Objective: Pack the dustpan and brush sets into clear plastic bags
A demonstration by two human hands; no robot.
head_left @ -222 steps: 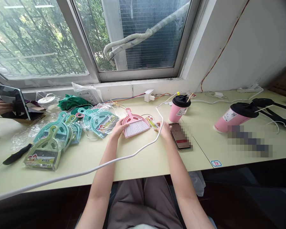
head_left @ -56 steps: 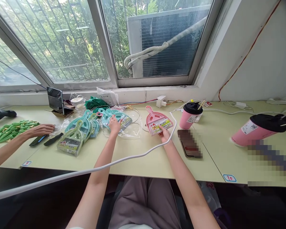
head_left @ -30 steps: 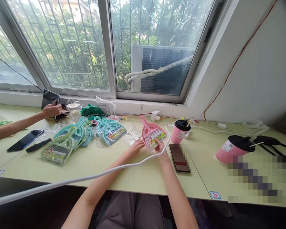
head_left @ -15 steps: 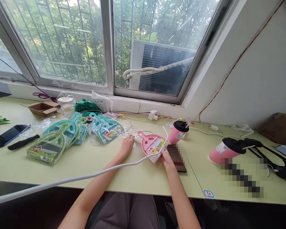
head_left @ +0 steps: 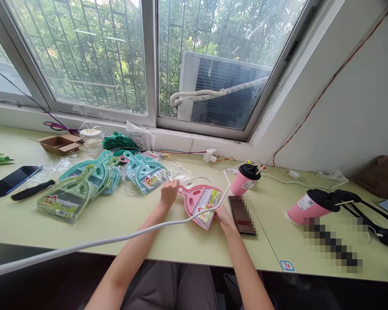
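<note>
A pink dustpan (head_left: 190, 193) with a small white-bristled brush (head_left: 203, 201) and a printed card (head_left: 212, 199) lies tilted between my hands, above the table's front half. My left hand (head_left: 170, 192) is closed at the tip of the dustpan's handle; its fingertips are partly hidden. At the wide end, my right hand (head_left: 224, 217) grips the lower right edge, thumb over the card. Left of my hands lie teal dustpan sets (head_left: 148, 174) in clear wrapping and a green wrapped set (head_left: 64, 196). Crumpled clear plastic lies just beyond my left hand.
A white cable (head_left: 132, 234) crosses the view in front of my arms. Right of the dustpan are a phone-like dark slab (head_left: 241, 211) and two pink cups (head_left: 242, 183) with black lids. Leftward lie a black-handled tool (head_left: 32, 190), a phone (head_left: 13, 180) and an open cardboard box (head_left: 60, 144).
The pink dustpan has moved left and turned, its handle now pointing at my left hand. My left hand has closed at the handle's tip. My right hand keeps its grip.
</note>
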